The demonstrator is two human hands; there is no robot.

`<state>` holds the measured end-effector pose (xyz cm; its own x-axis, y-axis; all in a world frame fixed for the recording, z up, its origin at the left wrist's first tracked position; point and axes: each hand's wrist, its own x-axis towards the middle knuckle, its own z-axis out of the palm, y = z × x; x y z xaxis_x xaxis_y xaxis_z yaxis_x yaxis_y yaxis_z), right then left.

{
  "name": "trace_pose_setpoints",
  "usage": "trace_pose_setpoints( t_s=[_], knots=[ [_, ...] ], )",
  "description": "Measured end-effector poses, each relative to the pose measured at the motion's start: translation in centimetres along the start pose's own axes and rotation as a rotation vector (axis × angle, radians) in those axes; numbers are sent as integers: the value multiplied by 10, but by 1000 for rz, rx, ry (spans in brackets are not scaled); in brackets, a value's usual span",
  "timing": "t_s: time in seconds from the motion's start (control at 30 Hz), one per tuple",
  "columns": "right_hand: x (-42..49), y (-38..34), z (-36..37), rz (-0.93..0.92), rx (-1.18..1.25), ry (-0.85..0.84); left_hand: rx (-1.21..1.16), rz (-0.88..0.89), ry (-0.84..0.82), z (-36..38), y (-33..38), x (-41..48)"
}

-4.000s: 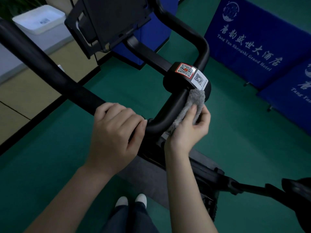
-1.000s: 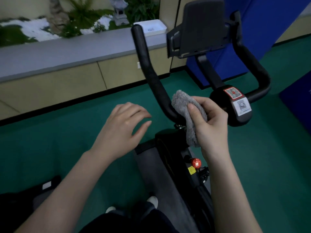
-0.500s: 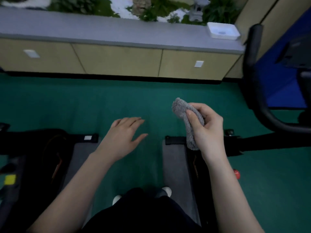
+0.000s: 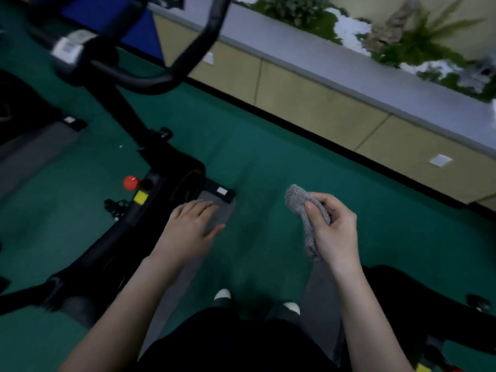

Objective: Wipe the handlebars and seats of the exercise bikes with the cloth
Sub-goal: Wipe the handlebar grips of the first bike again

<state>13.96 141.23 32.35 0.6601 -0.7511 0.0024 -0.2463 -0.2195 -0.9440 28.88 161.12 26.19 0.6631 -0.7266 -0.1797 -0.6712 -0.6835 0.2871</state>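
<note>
1. The right hand (image 4: 332, 232) was clamped on the grey cloth (image 4: 302, 206), thumb pressed across it and the fingers curled round behind.
2. The cloth was bunched: a rounded wad stood up above the thumb and a thin tail hung down below the palm. It was held in the air over the green floor (image 4: 268, 157), touching nothing else.
3. The left hand (image 4: 188, 229) held nothing. Its fingers were straight, loosely spread and palm-down, over the end of a grey mat (image 4: 225, 210).
4. An exercise bike (image 4: 171, 167) stood to the left on that mat, its black frame running from the lower left up to the post.
5. Its handlebar (image 4: 198, 49) curved up at the top of the view, well apart from the cloth, and a white label (image 4: 67, 48) sat on the hub beside it.
6. A red knob (image 4: 131, 182) and a yellow sticker (image 4: 141, 197) showed on the frame, near the left hand.
7. At the lower right lay a dark shape (image 4: 418, 299), possibly part of another bike; the light there was too dim to be sure.
8. Two white shoes (image 4: 222, 294) pointed forward on the floor between the forearms.
9. Beyond the floor ran beige cabinet panels (image 4: 308, 95) under a grey ledge (image 4: 295, 41), with plants (image 4: 418, 41) behind it.
</note>
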Motion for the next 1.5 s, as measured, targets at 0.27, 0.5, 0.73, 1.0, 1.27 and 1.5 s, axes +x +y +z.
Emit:
trace_pose_setpoints(
  t_s=[0.27, 0.5, 0.73, 1.0, 1.27, 1.5],
  knots=[
    [5, -22, 72, -68, -24, -296, -51, -303, -33, 5, -62, -48],
    [37, -31, 111, -122, -12, -507, -109, -505, -15, 9, -70, -57],
    [84, -36, 120, -205, 47, -634, -75, -616, 36, 1, -57, -30],
    [127, -26, 127, -126, 73, -621, -65, -675, 163, -13, -47, -11],
    [140, -37, 148, -141, 86, -676, -24, -716, 235, -30, -67, -6],
    [146, -51, 178, -171, 81, -631, -28, -651, 258, -50, -109, 13]
  ],
)
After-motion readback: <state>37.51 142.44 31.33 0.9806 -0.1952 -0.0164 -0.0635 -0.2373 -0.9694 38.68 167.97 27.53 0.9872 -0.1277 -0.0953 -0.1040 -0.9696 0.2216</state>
